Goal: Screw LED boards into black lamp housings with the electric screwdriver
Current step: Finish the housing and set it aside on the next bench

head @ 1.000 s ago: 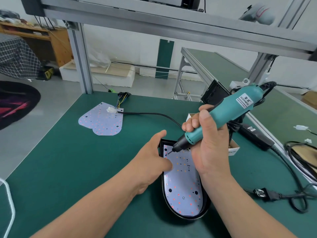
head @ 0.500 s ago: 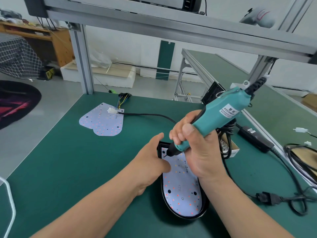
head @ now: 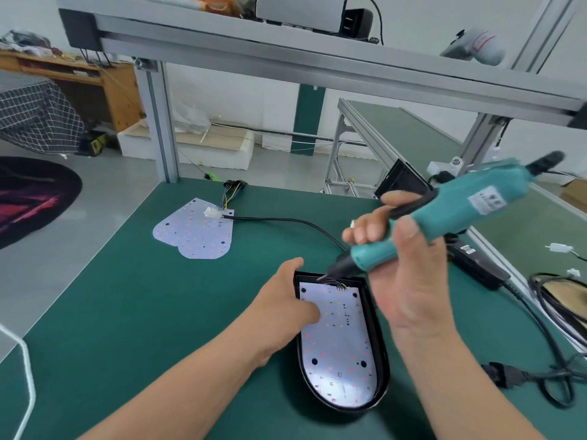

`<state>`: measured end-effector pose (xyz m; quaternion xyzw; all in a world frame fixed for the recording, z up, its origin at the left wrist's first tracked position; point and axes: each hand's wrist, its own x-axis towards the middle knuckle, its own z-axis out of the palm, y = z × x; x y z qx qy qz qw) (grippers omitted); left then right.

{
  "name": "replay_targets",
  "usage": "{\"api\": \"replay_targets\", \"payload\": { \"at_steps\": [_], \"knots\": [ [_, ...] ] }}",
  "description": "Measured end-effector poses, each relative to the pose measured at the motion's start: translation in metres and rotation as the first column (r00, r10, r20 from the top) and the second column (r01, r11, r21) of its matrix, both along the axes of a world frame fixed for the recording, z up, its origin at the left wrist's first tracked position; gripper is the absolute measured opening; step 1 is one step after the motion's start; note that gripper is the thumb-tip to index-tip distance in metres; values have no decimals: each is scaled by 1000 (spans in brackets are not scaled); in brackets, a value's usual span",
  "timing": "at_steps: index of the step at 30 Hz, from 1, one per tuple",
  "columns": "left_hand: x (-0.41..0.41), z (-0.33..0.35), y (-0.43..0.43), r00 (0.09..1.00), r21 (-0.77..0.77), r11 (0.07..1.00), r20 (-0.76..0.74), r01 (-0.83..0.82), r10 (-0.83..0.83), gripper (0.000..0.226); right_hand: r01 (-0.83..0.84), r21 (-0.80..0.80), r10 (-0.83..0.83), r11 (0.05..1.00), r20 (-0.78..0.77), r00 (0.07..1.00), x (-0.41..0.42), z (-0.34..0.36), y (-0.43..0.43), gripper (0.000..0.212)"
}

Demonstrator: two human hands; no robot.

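Gripping one screwdriver (head: 444,214), perhaps touching one housing (head: 379,344); two LED boards (head: 195,231) (head: 336,344).

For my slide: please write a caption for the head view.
Right hand holds teal electric screwdriver over white LED board in black lamp housing; left hand holds housing.

No text can be read. White label (head: 487,200) on the screwdriver (head: 444,217) body: print is blurred, illegible. Small white sticker (head: 465,248) on the black adapter (head: 482,267) just below the screwdriver, on the surface: too small to read.
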<state>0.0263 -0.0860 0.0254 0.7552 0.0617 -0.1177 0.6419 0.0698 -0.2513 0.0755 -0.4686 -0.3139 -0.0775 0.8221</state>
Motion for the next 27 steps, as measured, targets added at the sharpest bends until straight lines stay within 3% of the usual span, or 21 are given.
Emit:
{"api": "replay_targets", "payload": {
  "at_steps": [3, 8, 12, 14, 17, 20, 23, 27],
  "knots": [
    [2, -3, 2, 1000, 48, 999, 21, -4, 3, 92, 152, -1, -151, 988, -126, 980, 9, 10, -24, 34],
    [9, -5, 8, 997, 95, 995, 80, 5, -12, 81, 349, -240, -415, 906, -342, 843, 33, 8, -78, 27],
    [15, -5, 13, 989, 104, 992, 136, -69, 54, 35, 363, -445, -547, 819, -412, 728, 44, -4, -126, 10],
    [16, -4, 14, 988, 82, 994, 142, -71, 59, 25, 351, -623, -642, 699, -331, 692, 46, -10, -152, 11],
    [17, -5, 15, 985, 12, 998, 164, -57, 54, 24, 310, -851, -752, 423, -140, 644, 46, -21, -186, 13],
    [18, -5, 16, 984, -47, 998, 171, -49, 56, 27, 230, -963, -771, 139, 41, 636, 43, -32, -200, 6],
    [19, -5, 18, 985, -106, 994, 162, -35, 52, 29, 159, -972, -719, -174, 236, 654, 44, -38, -200, 17],
    [18, -4, 19, 985, -114, 993, 164, -30, 48, 23, 166, -942, -683, -291, 326, 653, 45, -35, -192, 20]
  ]
}}
